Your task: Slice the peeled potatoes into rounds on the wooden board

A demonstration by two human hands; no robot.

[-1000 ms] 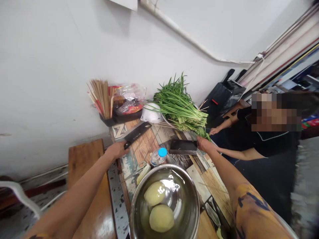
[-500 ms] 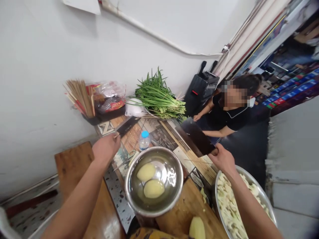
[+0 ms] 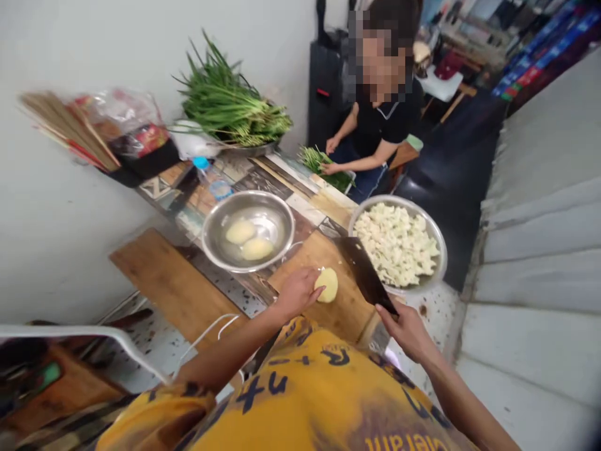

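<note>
On the wooden cutting board [image 3: 307, 254], my left hand [image 3: 297, 292] has its fingers closed around the side of a peeled potato [image 3: 327, 285]. My right hand [image 3: 407, 329] grips a dark, broad-bladed cleaver [image 3: 367, 274] by its handle. The blade is to the right of the potato and apart from it, over the board's right side. Just beyond the board, a steel bowl of water [image 3: 206, 241] holds two peeled potatoes [image 3: 248, 240].
A large steel basin [image 3: 444, 254] full of cauliflower pieces is at the right. Farther back are green chives [image 3: 225, 103], a blue-capped bottle [image 3: 211, 178] and skewers [image 3: 70, 128] in a black holder. Across the table, a person [image 3: 382, 128] handles greens. A wooden bench [image 3: 169, 282] stands left.
My left hand has come from the table's far left to the potato on the board. My right hand has drawn the cleaver back toward me. The view has tilted down and right.
</note>
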